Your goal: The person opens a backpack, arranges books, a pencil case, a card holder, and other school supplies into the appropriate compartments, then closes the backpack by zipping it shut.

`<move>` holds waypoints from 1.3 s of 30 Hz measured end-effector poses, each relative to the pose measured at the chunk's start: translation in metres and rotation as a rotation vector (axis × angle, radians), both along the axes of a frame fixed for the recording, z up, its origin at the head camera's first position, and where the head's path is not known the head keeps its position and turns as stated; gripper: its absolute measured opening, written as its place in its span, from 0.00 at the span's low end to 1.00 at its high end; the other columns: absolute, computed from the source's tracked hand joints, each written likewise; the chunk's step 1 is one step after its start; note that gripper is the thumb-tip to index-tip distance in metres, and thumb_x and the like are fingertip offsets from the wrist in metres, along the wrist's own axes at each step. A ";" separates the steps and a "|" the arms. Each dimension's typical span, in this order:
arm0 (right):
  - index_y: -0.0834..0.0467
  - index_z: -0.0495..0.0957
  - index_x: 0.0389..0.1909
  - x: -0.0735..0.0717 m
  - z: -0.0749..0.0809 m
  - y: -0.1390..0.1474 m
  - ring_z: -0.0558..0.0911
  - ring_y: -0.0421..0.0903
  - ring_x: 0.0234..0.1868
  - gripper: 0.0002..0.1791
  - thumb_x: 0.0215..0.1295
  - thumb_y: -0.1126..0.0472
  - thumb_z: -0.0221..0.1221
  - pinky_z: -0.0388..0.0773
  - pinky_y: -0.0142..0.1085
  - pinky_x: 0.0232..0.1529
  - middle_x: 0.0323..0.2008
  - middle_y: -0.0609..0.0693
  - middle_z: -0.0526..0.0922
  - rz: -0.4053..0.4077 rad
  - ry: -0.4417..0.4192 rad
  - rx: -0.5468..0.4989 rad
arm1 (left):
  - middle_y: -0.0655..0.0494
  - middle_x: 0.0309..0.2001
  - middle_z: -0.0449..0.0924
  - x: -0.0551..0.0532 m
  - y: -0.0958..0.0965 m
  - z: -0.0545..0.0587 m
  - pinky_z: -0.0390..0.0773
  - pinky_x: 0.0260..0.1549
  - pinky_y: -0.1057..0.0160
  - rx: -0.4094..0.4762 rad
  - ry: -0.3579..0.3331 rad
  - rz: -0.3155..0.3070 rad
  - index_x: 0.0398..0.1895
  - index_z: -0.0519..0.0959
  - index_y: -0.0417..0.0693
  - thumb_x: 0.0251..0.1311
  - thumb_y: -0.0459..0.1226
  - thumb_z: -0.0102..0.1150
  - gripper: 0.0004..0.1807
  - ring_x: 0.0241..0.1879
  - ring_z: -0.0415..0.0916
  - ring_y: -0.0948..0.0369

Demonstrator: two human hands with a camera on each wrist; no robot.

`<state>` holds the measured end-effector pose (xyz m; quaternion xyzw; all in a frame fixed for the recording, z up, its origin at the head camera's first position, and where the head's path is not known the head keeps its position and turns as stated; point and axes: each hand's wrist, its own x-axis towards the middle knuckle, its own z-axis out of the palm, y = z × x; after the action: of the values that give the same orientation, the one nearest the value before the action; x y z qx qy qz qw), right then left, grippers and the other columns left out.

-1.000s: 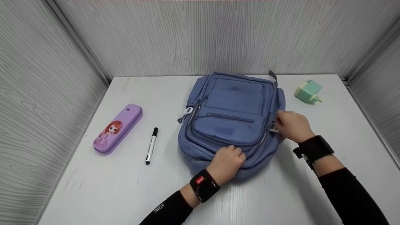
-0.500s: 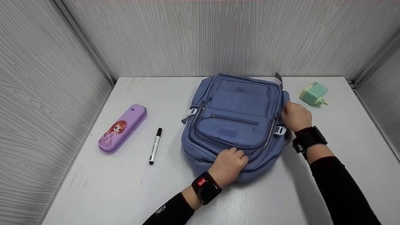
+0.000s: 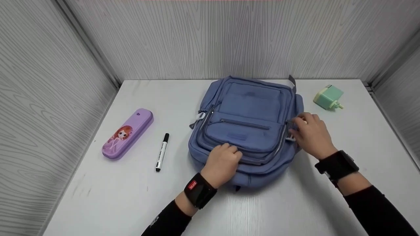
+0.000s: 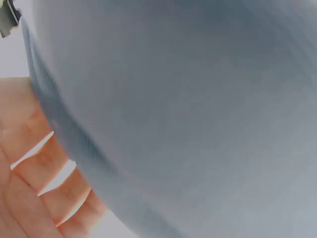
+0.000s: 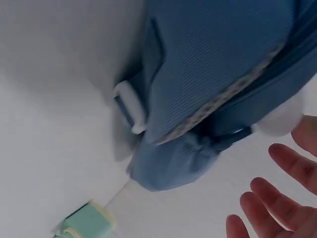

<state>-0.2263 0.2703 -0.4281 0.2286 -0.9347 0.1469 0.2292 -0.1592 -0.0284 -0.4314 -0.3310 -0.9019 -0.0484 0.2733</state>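
The blue backpack (image 3: pixel 247 106) lies on the worktop (image 3: pixel 115 196), right of centre, where the left hand (image 3: pixel 222 164) grips the near edge of its front section with curled fingers. At its right side, by the zip and white buckle (image 3: pixel 290 138), the right hand (image 3: pixel 313 135) has its fingers loosely spread, grasping nothing; a green object (image 3: pixel 329 97) sits far right, a marker (image 3: pixel 161 152) and purple case (image 3: pixel 128 134) left.
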 end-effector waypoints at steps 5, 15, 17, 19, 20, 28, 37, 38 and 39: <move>0.61 0.81 0.44 0.031 0.009 -0.033 0.79 0.56 0.43 0.18 0.51 0.64 0.73 0.77 0.49 0.43 0.43 0.59 0.81 0.282 0.048 -0.007 | 0.59 0.24 0.79 -0.003 -0.004 0.009 0.66 0.20 0.67 0.042 0.073 -0.027 0.21 0.82 0.51 0.56 0.30 0.62 0.09 0.24 0.73 0.61; 0.62 0.81 0.37 0.041 0.020 -0.069 0.81 0.49 0.37 0.14 0.49 0.72 0.72 0.80 0.41 0.36 0.36 0.55 0.81 0.358 0.202 -0.057 | 0.59 0.26 0.80 -0.023 0.000 0.041 0.70 0.22 0.66 0.106 0.214 0.015 0.24 0.82 0.49 0.58 0.31 0.63 0.07 0.26 0.75 0.61; 0.62 0.80 0.34 0.037 0.023 -0.070 0.81 0.49 0.35 0.13 0.48 0.74 0.70 0.81 0.41 0.34 0.34 0.56 0.81 0.329 0.220 -0.092 | 0.58 0.27 0.80 -0.025 0.002 0.045 0.70 0.22 0.66 0.116 0.226 0.009 0.24 0.81 0.49 0.58 0.30 0.62 0.07 0.26 0.75 0.61; 0.63 0.80 0.32 0.034 0.024 -0.070 0.82 0.49 0.32 0.12 0.48 0.75 0.70 0.81 0.42 0.32 0.31 0.55 0.82 0.307 0.228 -0.120 | 0.58 0.27 0.80 -0.026 0.001 0.046 0.71 0.23 0.66 0.136 0.212 -0.007 0.25 0.82 0.49 0.58 0.30 0.63 0.06 0.27 0.75 0.61; 0.63 0.80 0.31 0.032 0.024 -0.070 0.82 0.49 0.31 0.12 0.47 0.76 0.69 0.81 0.42 0.32 0.30 0.55 0.82 0.296 0.229 -0.131 | 0.58 0.28 0.81 -0.027 0.000 0.047 0.71 0.24 0.66 0.151 0.192 -0.019 0.26 0.82 0.49 0.58 0.30 0.63 0.06 0.27 0.76 0.61; 0.64 0.80 0.30 0.028 0.027 -0.067 0.81 0.48 0.28 0.10 0.47 0.77 0.67 0.78 0.40 0.28 0.28 0.55 0.81 0.250 0.217 -0.199 | 0.51 0.38 0.85 -0.043 -0.062 0.047 0.82 0.39 0.58 0.345 0.021 0.058 0.40 0.85 0.43 0.58 0.33 0.66 0.08 0.38 0.82 0.54; 0.65 0.80 0.30 0.025 0.033 -0.064 0.80 0.48 0.26 0.08 0.49 0.77 0.65 0.75 0.34 0.29 0.27 0.56 0.81 0.192 0.238 -0.335 | 0.31 0.65 0.69 -0.079 -0.231 0.008 0.71 0.59 0.35 0.476 -0.447 0.728 0.67 0.70 0.41 0.65 0.36 0.55 0.27 0.61 0.68 0.33; 0.65 0.80 0.30 0.025 0.034 -0.064 0.79 0.47 0.26 0.08 0.50 0.77 0.65 0.74 0.32 0.29 0.27 0.56 0.81 0.186 0.239 -0.349 | 0.28 0.68 0.63 -0.078 -0.248 0.000 0.68 0.60 0.33 0.465 -0.528 0.783 0.71 0.66 0.42 0.65 0.38 0.54 0.30 0.64 0.65 0.30; 0.65 0.80 0.30 0.024 0.034 -0.064 0.78 0.47 0.25 0.07 0.50 0.77 0.64 0.73 0.30 0.29 0.27 0.56 0.81 0.182 0.238 -0.362 | 0.27 0.72 0.56 -0.076 -0.263 -0.008 0.65 0.62 0.30 0.442 -0.623 0.834 0.75 0.60 0.43 0.66 0.39 0.52 0.33 0.67 0.60 0.28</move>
<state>-0.2022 0.2058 -0.3942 0.2827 -0.8351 0.3041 0.3608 -0.2349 -0.2916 -0.4398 0.1483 -0.9628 -0.2195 0.0532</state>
